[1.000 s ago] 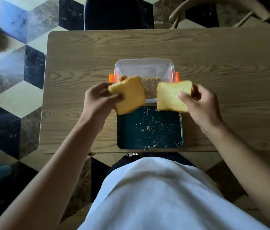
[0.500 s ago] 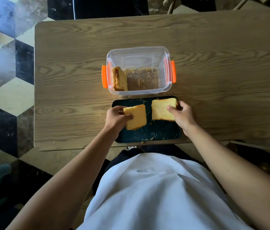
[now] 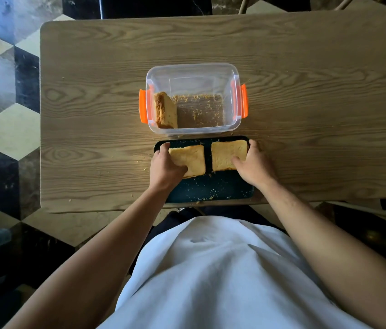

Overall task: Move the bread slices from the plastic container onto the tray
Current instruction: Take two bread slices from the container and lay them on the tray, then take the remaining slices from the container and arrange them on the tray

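Two yellow bread slices lie side by side on the far half of the dark tray [image 3: 211,189]. My left hand [image 3: 164,168] grips the left slice [image 3: 190,159] at its near left corner. My right hand [image 3: 255,167] grips the right slice [image 3: 226,154] along its right edge. Just beyond the tray stands the clear plastic container [image 3: 193,68] with orange clips. A few remaining bread slices [image 3: 164,110] lean upright against its left wall. Crumbs cover the container floor.
The wooden table [image 3: 306,91] carries scattered crumbs around the tray, which sits at the near edge. Chairs stand at the far side. Left of the table is a chequered tile floor [image 3: 4,129].
Both hands carried their slices from above the container down onto the tray, then slid them toward its far edge, where they now lie flat.
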